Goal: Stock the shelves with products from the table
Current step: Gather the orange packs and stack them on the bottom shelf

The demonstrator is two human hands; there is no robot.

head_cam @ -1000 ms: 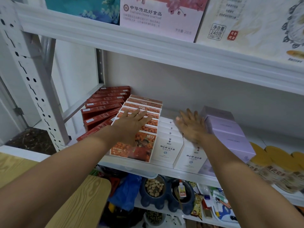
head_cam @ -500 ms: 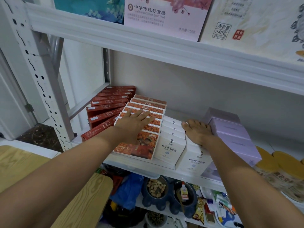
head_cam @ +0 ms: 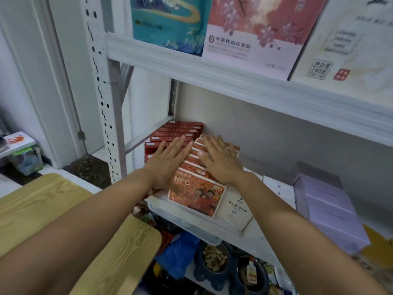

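Right hand point(head_cam: 221, 165) moved beside left hand point(head_cam: 168, 165), both flat on orange boxes point(head_cam: 197, 194)

both hands point(head_cam: 168, 165) flat, seemingly pressing orange boxes point(head_cam: 196, 195)

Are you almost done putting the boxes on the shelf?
Looks close. Done: red boxes, white boxes and purple boxes already stand in rows on the middle shelf. In hand: the left hand and right hand lie flat and open on the orange boxes, seemingly straightening them. Left: the visible corner of the wooden table holds no products; the rest is out of view.
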